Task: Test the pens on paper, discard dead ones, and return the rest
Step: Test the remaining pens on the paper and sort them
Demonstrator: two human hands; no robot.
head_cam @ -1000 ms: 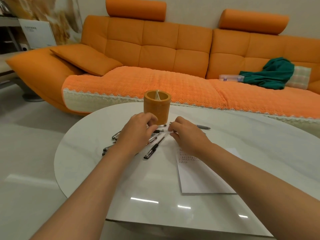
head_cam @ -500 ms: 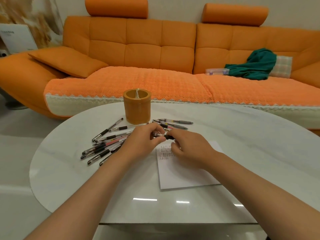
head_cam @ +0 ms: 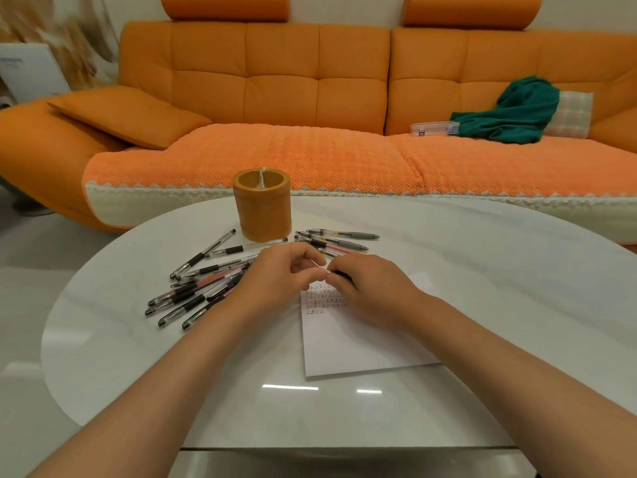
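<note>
A white sheet of paper with small written marks near its top lies on the table. My right hand grips a black-grip pen just above those marks. My left hand pinches the pen's clear cap end, and the two hands meet. Several pens lie in a loose heap to the left, and three more pens lie behind my hands. An orange cylindrical pen holder stands upright at the back of the table.
The white oval table has a glossy front edge near me. Behind it runs an orange sofa with a green cloth, a clear plastic case and a checked cushion.
Both hands drew back from beside the pen holder with one pen and now hold it over the top of the paper. The view dipped lower and nearer.
</note>
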